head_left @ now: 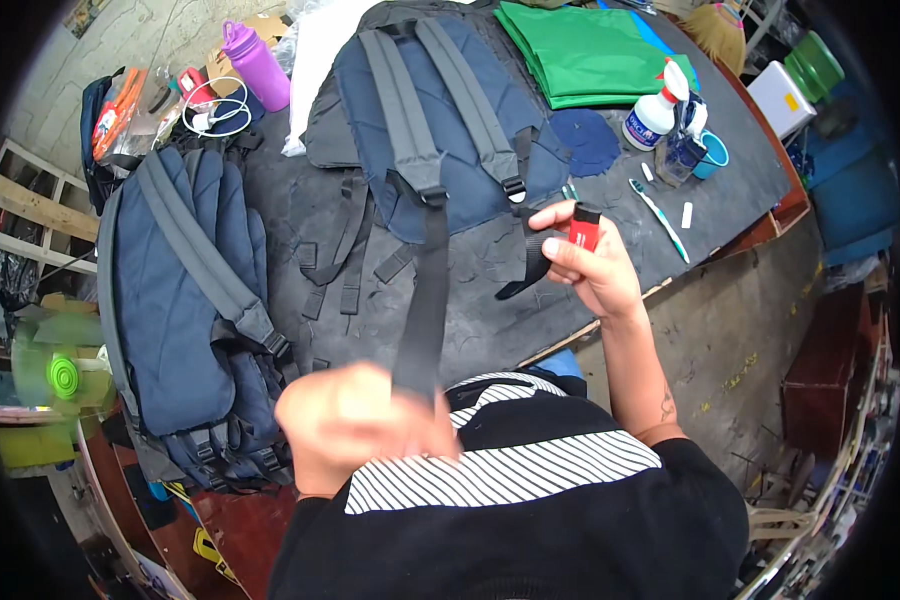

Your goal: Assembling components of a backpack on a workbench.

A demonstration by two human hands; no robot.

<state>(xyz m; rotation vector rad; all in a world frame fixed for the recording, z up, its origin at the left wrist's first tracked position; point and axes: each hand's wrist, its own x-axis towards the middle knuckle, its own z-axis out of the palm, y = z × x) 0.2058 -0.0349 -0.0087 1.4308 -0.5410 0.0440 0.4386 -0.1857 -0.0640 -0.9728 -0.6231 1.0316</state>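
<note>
striped shirt [510,475] is showing nearest; the fisted left hand [355,420] is gripping a strap [428,290], apparently holding it taut from the backpack [445,120] lying inside the worktop's [500,330] near edge; the right hand [605,270] is clasping a red lighter [584,235] in curled fingers.

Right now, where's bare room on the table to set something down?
Two patches of the table look bare: one below the blue backpack, between the taut strap and the right hand; another right of the toothbrush, up to the table's right edge. It is crowded around the spray bottle and teal cup, and upper left around the purple bottle.
</note>
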